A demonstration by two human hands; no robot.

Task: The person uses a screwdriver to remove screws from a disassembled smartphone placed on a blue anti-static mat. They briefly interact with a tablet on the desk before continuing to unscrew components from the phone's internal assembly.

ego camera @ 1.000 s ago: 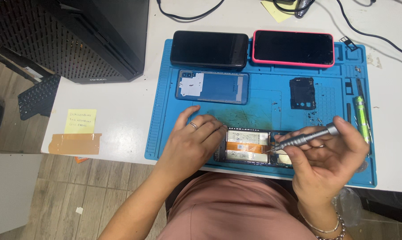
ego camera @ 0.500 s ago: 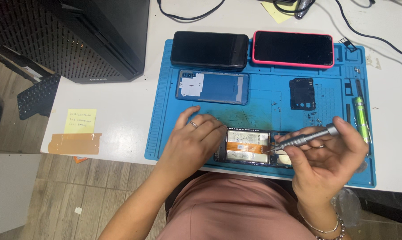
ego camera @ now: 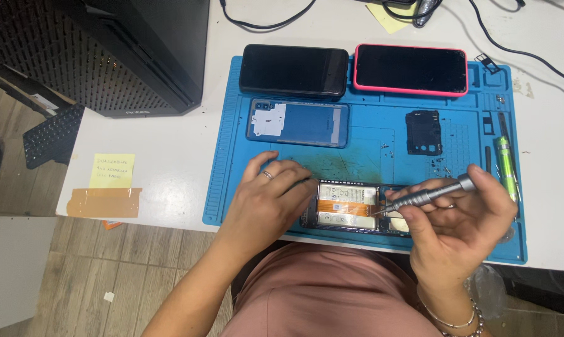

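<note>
An opened phone (ego camera: pixel 347 206) with its battery and an orange flex cable exposed lies at the front of a blue work mat (ego camera: pixel 369 134). My left hand (ego camera: pixel 266 203) rests on the phone's left end, pressing it down. In my right hand (ego camera: pixel 462 218) is a grey metal screwdriver (ego camera: pixel 425 195), its tip pointing left and down onto the phone's right part.
On the mat lie a blue back cover (ego camera: pixel 297 123), a small black cover plate (ego camera: pixel 424 132), a black phone (ego camera: pixel 294 70), a pink-cased phone (ego camera: pixel 411 69) and a green tool (ego camera: pixel 505 167). A black computer case (ego camera: pixel 107 50) stands at the left. A yellow note (ego camera: pixel 112 170) and cables are on the white table.
</note>
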